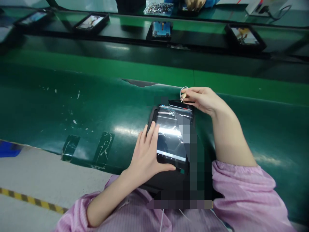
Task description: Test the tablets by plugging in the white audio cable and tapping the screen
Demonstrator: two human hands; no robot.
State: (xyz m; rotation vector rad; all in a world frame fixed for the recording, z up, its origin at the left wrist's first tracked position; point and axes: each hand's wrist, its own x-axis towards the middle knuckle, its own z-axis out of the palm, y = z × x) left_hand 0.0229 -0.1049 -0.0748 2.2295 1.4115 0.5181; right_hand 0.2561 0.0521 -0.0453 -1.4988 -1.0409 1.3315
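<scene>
While the left hand (147,149) lies spread on the lit tablet (172,138) in the head view, fingers over its left edge and thumb at its lower end, the right hand (199,98) pinches a small beige piece (184,95) at its far end (a thin white cord (180,93) loops alongside). The tablet lies over a black tray (152,116) on the green table (60,106), blocky pixels hiding part of its right side. Beyond, devices (89,23) stand in a row, and another person's hand (194,4) shows above.
</scene>
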